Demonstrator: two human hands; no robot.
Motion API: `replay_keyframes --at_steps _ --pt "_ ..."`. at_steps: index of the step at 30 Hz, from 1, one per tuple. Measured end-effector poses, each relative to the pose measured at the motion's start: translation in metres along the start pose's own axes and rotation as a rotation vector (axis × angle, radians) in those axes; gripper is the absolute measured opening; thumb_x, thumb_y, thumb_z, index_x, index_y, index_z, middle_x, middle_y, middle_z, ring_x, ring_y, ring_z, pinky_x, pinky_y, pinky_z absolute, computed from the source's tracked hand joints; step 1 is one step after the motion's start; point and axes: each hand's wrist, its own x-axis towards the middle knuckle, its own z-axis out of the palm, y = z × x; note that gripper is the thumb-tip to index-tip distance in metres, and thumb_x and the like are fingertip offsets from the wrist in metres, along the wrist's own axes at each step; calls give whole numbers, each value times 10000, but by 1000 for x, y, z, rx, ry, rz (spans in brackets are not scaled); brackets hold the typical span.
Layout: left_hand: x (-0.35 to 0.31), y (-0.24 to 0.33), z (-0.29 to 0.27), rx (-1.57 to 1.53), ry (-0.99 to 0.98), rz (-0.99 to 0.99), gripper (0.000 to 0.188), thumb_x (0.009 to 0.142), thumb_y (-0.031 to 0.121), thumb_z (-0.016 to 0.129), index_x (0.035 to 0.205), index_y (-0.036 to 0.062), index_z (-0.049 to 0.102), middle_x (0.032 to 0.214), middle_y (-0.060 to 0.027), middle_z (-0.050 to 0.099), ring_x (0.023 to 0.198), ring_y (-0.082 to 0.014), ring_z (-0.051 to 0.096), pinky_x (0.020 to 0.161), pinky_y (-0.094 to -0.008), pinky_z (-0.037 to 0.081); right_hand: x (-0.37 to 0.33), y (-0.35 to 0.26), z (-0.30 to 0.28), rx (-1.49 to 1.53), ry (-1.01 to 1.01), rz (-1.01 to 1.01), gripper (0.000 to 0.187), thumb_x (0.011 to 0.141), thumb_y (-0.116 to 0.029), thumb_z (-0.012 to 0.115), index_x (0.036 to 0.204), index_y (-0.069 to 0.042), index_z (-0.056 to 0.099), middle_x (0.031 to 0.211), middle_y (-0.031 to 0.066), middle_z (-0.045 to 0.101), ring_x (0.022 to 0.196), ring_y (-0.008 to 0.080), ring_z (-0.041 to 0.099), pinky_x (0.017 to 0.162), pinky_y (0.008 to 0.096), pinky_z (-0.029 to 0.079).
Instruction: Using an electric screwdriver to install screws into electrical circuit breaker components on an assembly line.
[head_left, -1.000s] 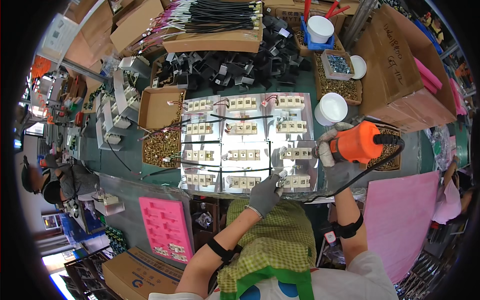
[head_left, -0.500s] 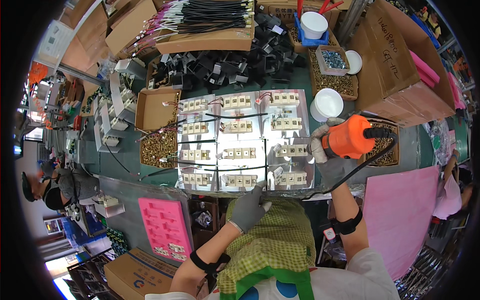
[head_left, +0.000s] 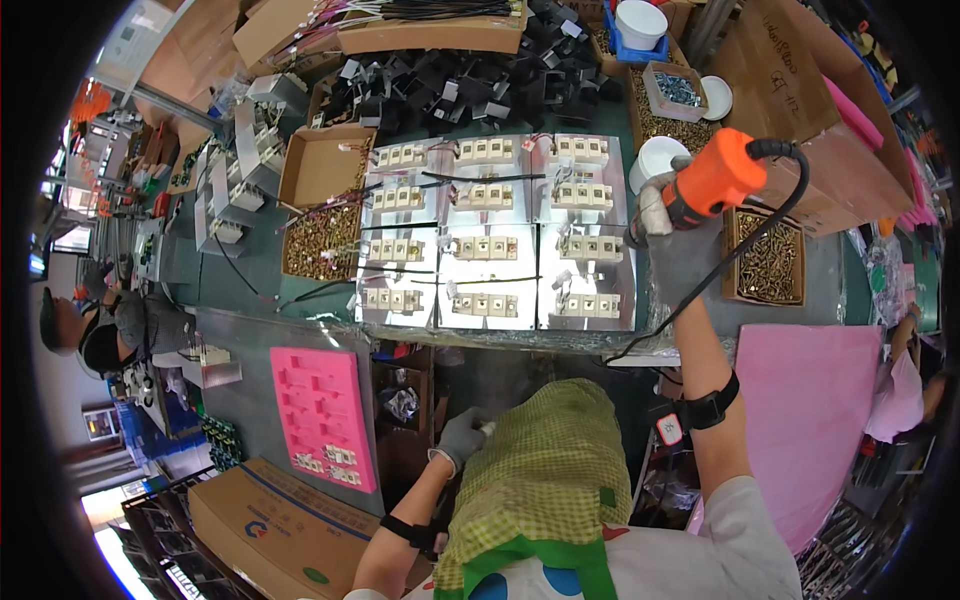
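orange screwdriver (head_left: 712,178) gripped upright in right hand (head_left: 680,245).

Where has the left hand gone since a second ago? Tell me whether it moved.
Yes. The left hand has pulled back from the shiny metal plates toward the body, and now sits below the bench edge beside the green checked apron.

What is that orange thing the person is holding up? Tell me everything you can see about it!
It is an orange power tool, likely an electric screwdriver, with a smooth, plastic-looking body and a black end. A black cord loops out of that end and hangs down past the wrist. The right hand, in a grey glove, wraps around its lower part, hiding the tip. It is tilted, raised above the shiny metal plates, beside a tray of screws.
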Motion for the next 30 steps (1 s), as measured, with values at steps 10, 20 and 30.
replay_keyframes --at_steps 10,20,30 --pt "-198 -231 67 -513 428 -675 245 800 204 568 953 17 606 890 -129 630 649 -219 590 594 -339 472 5 -3 -6 -22 -57 -123 177 720 -63 638 819 -34 494 653 27 561 534 86 541 482 219 437" --pt "-192 -302 141 -359 323 -792 134 795 184 585 910 116 599 700 -83 568 665 -203 581 579 -335 476 -4 14 -14 -5 -31 -160 240 707 -118 688 833 -26 506 685 25 576 585 100 553 544 242 455" --pt "-153 -255 115 -370 369 -669 141 793 187 586 912 114 600 708 -89 572 672 -210 583 587 -337 476 -3 13 -14 -64 -85 -164 197 703 -84 679 803 -19 522 674 18 568 617 93 548 577 231 451"
